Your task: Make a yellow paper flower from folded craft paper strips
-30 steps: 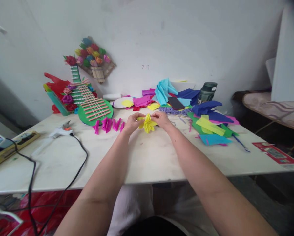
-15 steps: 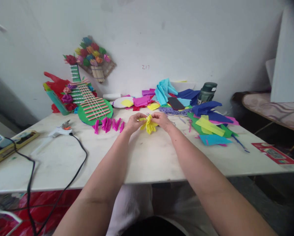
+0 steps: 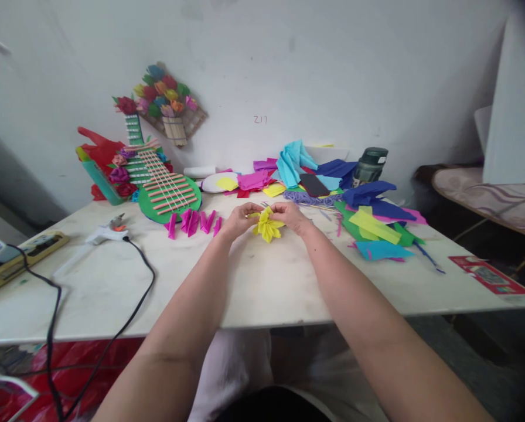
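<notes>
A folded yellow paper flower (image 3: 268, 225) sits between my two hands just above the white table (image 3: 254, 281). My left hand (image 3: 239, 219) pinches its left side with closed fingers. My right hand (image 3: 291, 215) grips the right side the same way. Several folded magenta paper pieces (image 3: 194, 223) lie on the table just left of my left hand. A heap of coloured paper sheets (image 3: 368, 220) in blue, green, yellow and pink spreads to the right of my right hand.
A glue gun (image 3: 106, 234) with a black cord (image 3: 130, 293) lies at the left. A green paper guitar (image 3: 163, 190) leans near the wall, with a paper bouquet (image 3: 168, 102) above it. A dark green bottle (image 3: 370, 165) stands behind the paper heap. A yellow-edged box (image 3: 20, 261) sits at far left.
Both hands have stayed in place and have worked the yellow flower, whose petals have shifted slightly; the view has barely moved.
</notes>
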`<state>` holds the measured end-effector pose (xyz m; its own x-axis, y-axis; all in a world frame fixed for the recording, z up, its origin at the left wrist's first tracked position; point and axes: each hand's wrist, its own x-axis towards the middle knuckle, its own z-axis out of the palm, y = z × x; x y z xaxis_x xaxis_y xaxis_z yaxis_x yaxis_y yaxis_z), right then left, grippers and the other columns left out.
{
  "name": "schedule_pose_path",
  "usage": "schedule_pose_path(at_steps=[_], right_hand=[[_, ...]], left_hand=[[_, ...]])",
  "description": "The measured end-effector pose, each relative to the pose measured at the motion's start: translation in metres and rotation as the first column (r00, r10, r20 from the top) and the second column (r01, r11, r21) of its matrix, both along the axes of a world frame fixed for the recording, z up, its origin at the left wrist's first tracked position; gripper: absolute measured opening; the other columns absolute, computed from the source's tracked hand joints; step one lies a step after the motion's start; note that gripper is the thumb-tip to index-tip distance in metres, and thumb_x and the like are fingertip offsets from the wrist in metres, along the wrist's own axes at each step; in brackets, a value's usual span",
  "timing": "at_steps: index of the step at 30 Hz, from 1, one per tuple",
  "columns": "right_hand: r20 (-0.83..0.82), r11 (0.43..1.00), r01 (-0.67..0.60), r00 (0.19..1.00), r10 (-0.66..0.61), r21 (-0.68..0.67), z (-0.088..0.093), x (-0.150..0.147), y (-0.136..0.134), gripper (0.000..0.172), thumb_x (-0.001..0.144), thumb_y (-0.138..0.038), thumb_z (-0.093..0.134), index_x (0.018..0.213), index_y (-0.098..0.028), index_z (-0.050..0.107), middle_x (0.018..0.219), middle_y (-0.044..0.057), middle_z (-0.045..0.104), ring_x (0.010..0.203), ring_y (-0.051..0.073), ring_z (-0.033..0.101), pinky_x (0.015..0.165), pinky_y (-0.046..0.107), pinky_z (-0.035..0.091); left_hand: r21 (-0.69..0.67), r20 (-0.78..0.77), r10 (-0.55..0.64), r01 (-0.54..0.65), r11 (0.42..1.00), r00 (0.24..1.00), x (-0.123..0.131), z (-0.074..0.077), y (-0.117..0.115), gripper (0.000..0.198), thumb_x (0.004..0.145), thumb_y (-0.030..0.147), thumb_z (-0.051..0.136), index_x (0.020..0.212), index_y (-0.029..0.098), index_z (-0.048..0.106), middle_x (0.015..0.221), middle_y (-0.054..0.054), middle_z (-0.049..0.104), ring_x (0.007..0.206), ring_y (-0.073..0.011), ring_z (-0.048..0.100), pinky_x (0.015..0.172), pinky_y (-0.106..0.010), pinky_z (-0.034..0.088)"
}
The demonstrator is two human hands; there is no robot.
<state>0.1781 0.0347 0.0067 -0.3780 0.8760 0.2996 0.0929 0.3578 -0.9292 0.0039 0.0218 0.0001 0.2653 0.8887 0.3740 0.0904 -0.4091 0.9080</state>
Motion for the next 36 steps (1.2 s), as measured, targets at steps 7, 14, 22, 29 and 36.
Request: schedule_pose_path(at_steps=[7, 14, 22, 29, 36], right_hand=[[0.041, 0.997, 0.061, 0.997, -0.063, 0.049, -0.001, -0.002, 0.001, 0.011, 0.054, -0.022, 0.06, 0.06, -0.013, 0.058, 0.055, -0.003, 0.052, 0.051, 0.007, 0.043, 0.051, 0.021, 0.034], [0.074, 0.961, 0.172, 0.979, -0.192, 0.218, -0.01, -0.004, 0.012, 0.01, 0.057, -0.022, 0.057, 0.056, -0.012, 0.058, 0.051, -0.002, 0.05, 0.048, 0.008, 0.041, 0.046, 0.02, 0.032], [0.093, 0.92, 0.172, 0.972, -0.217, 0.351, -0.008, -0.006, 0.012, 0.016, 0.057, -0.013, 0.049, 0.065, -0.013, 0.063, 0.058, 0.0, 0.058, 0.053, 0.009, 0.048, 0.052, 0.02, 0.038], [0.077, 0.924, 0.173, 0.974, -0.211, 0.341, -0.007, -0.007, 0.01, 0.017, 0.058, -0.013, 0.05, 0.067, -0.013, 0.065, 0.064, 0.002, 0.063, 0.058, 0.011, 0.054, 0.055, 0.021, 0.042], [0.129, 0.918, 0.194, 0.959, -0.252, 0.347, -0.012, -0.006, 0.014, 0.018, 0.059, -0.013, 0.051, 0.069, -0.014, 0.067, 0.061, 0.002, 0.063, 0.054, 0.011, 0.053, 0.052, 0.021, 0.041]], left_hand=[[-0.082, 0.003, 0.029, -0.029, 0.996, 1.0, -0.001, 0.001, -0.001, 0.032, 0.056, 0.021, 0.066, 0.087, 0.013, 0.061, 0.078, -0.005, 0.062, 0.068, -0.0143, 0.057, 0.063, -0.026, 0.044], [-0.057, -0.067, 0.146, -0.15, 0.987, 0.987, -0.002, 0.004, -0.003, 0.028, 0.054, 0.029, 0.066, 0.074, 0.011, 0.061, 0.061, -0.001, 0.057, 0.053, -0.0098, 0.05, 0.05, -0.021, 0.038], [0.021, -0.197, 0.221, -0.221, 0.975, 0.955, 0.002, 0.006, -0.006, 0.031, 0.055, 0.033, 0.065, 0.075, 0.011, 0.063, 0.058, 0.0, 0.056, 0.052, -0.0096, 0.049, 0.049, -0.021, 0.038], [0.116, -0.285, 0.305, -0.283, 0.952, 0.909, 0.003, 0.01, -0.011, 0.031, 0.057, 0.038, 0.062, 0.07, 0.011, 0.066, 0.056, -0.001, 0.057, 0.051, -0.0092, 0.047, 0.049, -0.02, 0.035], [0.146, -0.333, 0.329, -0.296, 0.944, 0.884, 0.004, 0.011, -0.012, 0.031, 0.058, 0.037, 0.06, 0.071, 0.01, 0.067, 0.054, -0.001, 0.057, 0.05, -0.0092, 0.046, 0.048, -0.02, 0.034]])
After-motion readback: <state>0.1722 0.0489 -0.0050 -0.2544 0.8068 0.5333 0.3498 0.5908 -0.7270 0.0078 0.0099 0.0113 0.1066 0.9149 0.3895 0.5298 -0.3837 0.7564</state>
